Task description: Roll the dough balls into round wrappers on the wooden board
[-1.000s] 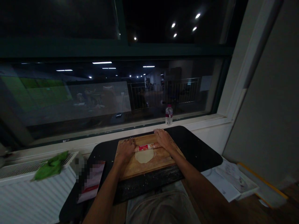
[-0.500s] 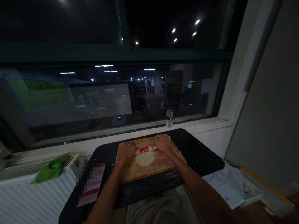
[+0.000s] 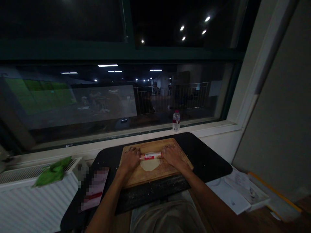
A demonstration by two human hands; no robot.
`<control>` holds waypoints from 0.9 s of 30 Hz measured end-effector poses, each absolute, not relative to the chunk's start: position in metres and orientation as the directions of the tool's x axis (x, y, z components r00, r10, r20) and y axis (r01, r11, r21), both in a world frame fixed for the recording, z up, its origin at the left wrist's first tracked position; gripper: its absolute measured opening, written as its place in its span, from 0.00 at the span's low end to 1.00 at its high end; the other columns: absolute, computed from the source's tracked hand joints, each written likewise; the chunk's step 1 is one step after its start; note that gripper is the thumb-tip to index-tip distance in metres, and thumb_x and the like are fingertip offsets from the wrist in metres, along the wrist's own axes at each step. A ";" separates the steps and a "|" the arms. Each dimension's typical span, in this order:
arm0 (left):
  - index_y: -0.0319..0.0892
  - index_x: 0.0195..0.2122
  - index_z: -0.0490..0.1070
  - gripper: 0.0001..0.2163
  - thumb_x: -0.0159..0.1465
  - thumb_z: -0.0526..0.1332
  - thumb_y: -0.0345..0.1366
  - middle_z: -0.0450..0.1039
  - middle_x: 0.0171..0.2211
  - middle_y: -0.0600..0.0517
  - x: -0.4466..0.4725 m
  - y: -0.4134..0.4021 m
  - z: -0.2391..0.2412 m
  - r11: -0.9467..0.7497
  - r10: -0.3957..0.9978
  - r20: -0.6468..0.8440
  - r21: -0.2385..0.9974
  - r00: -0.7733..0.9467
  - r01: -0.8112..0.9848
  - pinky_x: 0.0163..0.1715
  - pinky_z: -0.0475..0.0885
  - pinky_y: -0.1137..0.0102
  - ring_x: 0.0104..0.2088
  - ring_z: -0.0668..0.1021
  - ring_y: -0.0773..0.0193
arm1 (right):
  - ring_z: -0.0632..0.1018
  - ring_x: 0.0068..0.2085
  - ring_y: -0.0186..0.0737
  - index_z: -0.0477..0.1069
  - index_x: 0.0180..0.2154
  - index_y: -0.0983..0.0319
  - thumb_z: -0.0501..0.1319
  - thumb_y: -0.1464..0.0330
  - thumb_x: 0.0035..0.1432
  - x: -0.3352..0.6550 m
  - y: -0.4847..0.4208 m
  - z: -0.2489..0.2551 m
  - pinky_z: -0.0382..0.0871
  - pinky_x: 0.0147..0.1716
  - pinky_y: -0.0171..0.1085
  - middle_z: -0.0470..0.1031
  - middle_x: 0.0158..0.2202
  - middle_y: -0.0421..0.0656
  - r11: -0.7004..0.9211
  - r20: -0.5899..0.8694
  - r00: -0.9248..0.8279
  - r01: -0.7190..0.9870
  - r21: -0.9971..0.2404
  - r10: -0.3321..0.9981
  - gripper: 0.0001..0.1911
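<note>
A rolling pin (image 3: 151, 156) with a red and white printed label lies across the upper part of a flat, round sheet of dough (image 3: 149, 165). My left hand (image 3: 131, 158) is closed on the pin's left end, and my right hand (image 3: 172, 153) is closed on its right end. Some dough shows beyond the pin, with the larger part on my side of it. Under both is a wooden cutting board (image 3: 145, 182). The pin's ends are covered by my hands.
The board rests on a black table (image 3: 206, 158) dusted with white specks. A pink packet (image 3: 96, 189) lies at the left. Behind, a plastic bottle (image 3: 176, 121) stands on the windowsill. A green cloth (image 3: 53, 171) drapes over the radiator; a white box (image 3: 252, 191) sits at the right.
The rolling pin has come slightly toward me over the dough, turning so its label shows differently. Both hands moved with it, and dough now shows on its far side.
</note>
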State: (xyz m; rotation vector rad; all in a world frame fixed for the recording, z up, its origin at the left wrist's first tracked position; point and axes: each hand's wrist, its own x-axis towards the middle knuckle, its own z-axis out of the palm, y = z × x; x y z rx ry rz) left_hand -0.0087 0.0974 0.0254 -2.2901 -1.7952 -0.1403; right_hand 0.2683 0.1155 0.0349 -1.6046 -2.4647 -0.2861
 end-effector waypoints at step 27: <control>0.40 0.61 0.79 0.25 0.82 0.43 0.43 0.79 0.66 0.43 -0.008 0.013 -0.010 -0.186 0.850 0.511 0.063 0.129 0.980 0.72 0.70 0.48 0.73 0.73 0.47 | 0.75 0.71 0.53 0.74 0.69 0.68 0.50 0.65 0.80 0.283 0.033 0.006 0.67 0.73 0.52 0.76 0.68 0.57 0.446 0.526 -0.310 0.882 -0.153 0.792 0.27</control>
